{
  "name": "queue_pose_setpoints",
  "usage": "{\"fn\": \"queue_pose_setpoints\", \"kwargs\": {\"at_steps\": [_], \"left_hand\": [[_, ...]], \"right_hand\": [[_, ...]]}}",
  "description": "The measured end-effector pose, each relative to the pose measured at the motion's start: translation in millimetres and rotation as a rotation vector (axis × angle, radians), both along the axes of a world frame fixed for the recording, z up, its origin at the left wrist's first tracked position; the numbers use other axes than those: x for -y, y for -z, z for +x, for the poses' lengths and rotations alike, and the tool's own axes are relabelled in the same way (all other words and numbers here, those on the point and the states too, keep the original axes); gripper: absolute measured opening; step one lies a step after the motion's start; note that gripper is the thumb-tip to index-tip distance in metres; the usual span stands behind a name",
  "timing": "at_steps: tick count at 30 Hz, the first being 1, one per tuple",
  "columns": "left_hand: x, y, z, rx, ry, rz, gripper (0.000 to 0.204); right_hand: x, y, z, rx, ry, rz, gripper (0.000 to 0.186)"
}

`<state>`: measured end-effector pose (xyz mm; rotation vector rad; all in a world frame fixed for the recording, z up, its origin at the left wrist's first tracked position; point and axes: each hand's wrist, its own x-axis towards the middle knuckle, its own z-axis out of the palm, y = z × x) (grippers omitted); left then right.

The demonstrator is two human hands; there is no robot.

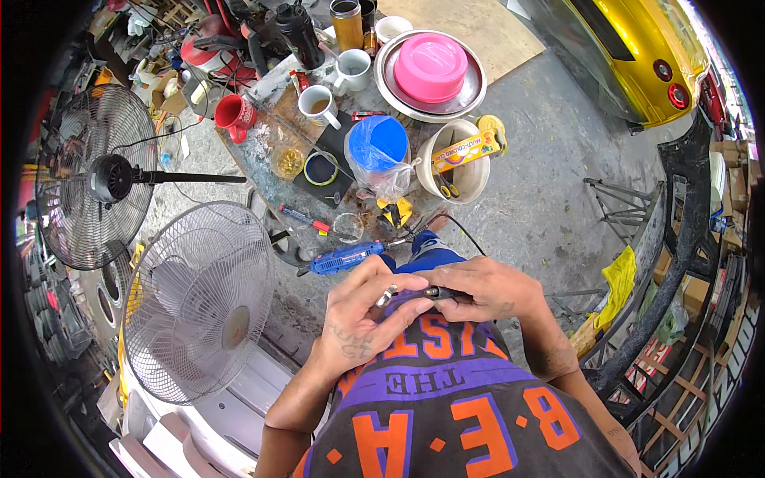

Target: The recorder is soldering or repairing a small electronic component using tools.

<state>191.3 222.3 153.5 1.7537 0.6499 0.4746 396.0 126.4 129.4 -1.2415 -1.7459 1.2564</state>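
Observation:
In front of my chest, my two hands meet with fingertips almost touching. My right hand (490, 291) pinches a slim dark rod-like piece (448, 294) whose brass-coloured tip points left. My left hand (370, 307) curls with thumb and index finger closed toward that tip. A small shiny metal piece (386, 296) shows at its fingers; whether it is a ring or a held part I cannot tell. Just beyond the left hand lies a blue hand-held tool (347, 257) on the table edge. Close by are a red marker (304, 219) and a clear round lid (348, 227).
The cluttered table bears mugs (318, 105), a blue tub in plastic (378, 147), a pink bowl on a steel basin (430, 68) and a roll of tape (321, 168). A white bucket (454, 163) holds scissors. Two fans (199, 303) stand left; a black car bumper (677, 263) stands right.

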Motion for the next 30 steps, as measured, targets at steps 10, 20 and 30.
{"fn": "queue_pose_setpoints", "kwargs": {"at_steps": [10,20,30], "left_hand": [[-2.4,1.2,1.3,0.011,0.016,0.013,0.026],[-19.2,6.9,-9.1,-0.011,-0.107,-0.045,0.017],[-69.1,261.4,-57.5,-0.438,-0.477,0.086,0.019]], "right_hand": [[-0.5,1.9,-5.0,0.010,0.059,0.019,0.045],[-3.6,8.3,1.5,-0.087,0.143,-0.049,0.043],[9.6,19.0,11.5,-0.191,0.288,-0.378,0.045]]}}
